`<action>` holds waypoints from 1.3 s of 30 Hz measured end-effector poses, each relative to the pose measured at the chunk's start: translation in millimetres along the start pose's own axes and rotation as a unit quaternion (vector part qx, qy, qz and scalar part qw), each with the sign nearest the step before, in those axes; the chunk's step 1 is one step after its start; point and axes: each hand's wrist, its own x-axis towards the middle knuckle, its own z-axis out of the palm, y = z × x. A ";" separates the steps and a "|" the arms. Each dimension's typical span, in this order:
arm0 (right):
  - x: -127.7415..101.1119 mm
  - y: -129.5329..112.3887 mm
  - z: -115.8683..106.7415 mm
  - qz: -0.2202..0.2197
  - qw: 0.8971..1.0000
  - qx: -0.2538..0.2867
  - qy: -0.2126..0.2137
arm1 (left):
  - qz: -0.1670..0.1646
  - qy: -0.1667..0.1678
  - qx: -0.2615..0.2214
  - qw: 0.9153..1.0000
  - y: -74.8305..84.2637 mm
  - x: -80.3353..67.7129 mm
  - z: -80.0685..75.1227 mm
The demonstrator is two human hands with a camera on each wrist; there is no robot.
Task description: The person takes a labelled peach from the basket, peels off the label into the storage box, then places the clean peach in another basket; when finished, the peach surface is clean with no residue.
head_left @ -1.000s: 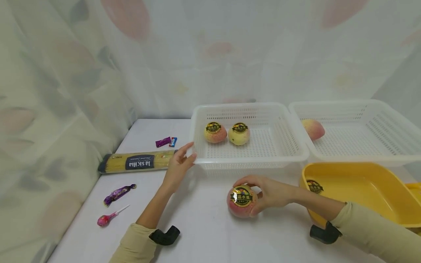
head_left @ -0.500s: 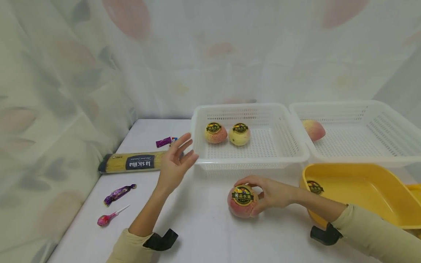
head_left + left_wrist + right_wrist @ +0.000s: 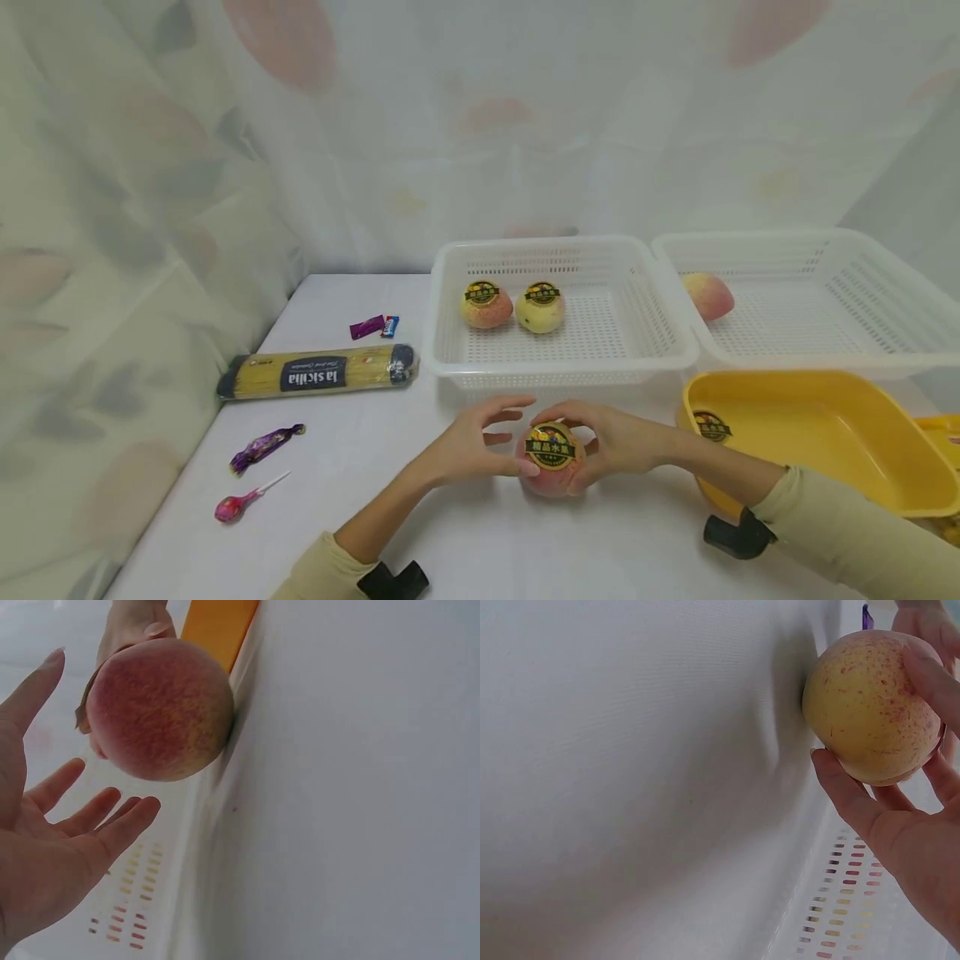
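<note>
A round pink-and-yellow peach with a black-and-gold label on top sits on the white tabletop. My right hand grips it from the right, fingers and thumb curled round its side, as the right wrist view also shows. Just left of the peach is my left hand, its fingers spread and slightly bent. In the left wrist view a gap shows between those fingers and the fruit. Two labelled peaches, one reddish and one paler, lie in the white basket behind.
A second white basket holds another peach. The yellow bin stands at right, with a label on its inner wall. At left lie a spaghetti pack, small candies, a purple-wrapped candy and a lollipop.
My left hand has left the near-left corner of the basket and moved down and right to beside the peach. The right hand keeps its grip on the peach in the same place.
</note>
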 end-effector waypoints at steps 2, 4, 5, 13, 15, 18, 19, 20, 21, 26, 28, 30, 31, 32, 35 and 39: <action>-0.4 0.0 0.3 0.000 1.000 0.003 0.002 | -0.006 -0.008 -0.006 1.000 -3.2 0.5 4.9; -0.9 0.2 0.7 0.004 1.000 0.003 0.006 | -0.005 -0.014 -0.009 1.000 -5.9 1.0 9.1; -1.3 0.3 0.8 0.007 1.000 0.002 0.008 | -0.002 -0.016 -0.009 1.000 -7.0 1.2 10.9; -4.2 1.8 -0.1 0.015 1.000 0.006 0.013 | 0.015 -0.006 -0.008 1.000 -8.3 2.2 17.9; -5.9 1.1 -1.9 0.020 1.000 0.007 0.016 | 0.017 -0.007 -0.010 1.000 -7.8 2.0 18.0; -9.7 -1.3 -7.3 0.036 0.999 0.010 0.037 | 0.008 -0.010 -0.010 1.000 -7.5 1.4 17.9; -10.8 -2.3 -9.7 0.039 0.998 0.010 0.048 | 0.004 -0.010 -0.010 1.000 -7.3 1.2 17.8; -11.9 -3.6 -12.3 0.043 0.997 0.011 0.061 | 0.000 -0.009 -0.009 1.000 -7.3 1.0 17.7; -12.7 -4.8 -15.0 0.049 0.996 0.024 0.072 | -0.005 -0.009 -0.008 1.000 -7.3 1.0 17.6; -13.5 -12.3 -27.7 0.122 0.979 0.132 0.099 | -0.006 -0.008 -0.007 1.000 -7.4 1.1 17.4; -12.1 -15.0 -31.1 0.160 0.967 0.177 0.086 | -0.004 -0.007 -0.007 1.000 -7.4 1.0 17.5; -10.4 -17.1 -32.9 0.189 0.958 0.207 0.065 | -0.006 -0.008 -0.009 1.000 -7.4 0.9 17.9; -9.3 -17.8 -33.3 0.198 0.955 0.214 0.055 | -0.006 -0.008 -0.009 1.000 -7.1 0.9 18.0; -8.0 -18.6 -33.5 0.205 0.952 0.221 0.047 | -0.007 -0.009 -0.009 1.000 -7.1 0.9 18.2; -3.4 -20.4 -32.5 0.221 0.949 0.223 0.036 | -0.007 -0.010 -0.010 1.000 -6.9 1.0 18.6; 5.0 -23.8 -30.1 0.234 0.952 0.193 0.028 | -0.006 -0.011 -0.013 1.000 -5.9 0.1 18.6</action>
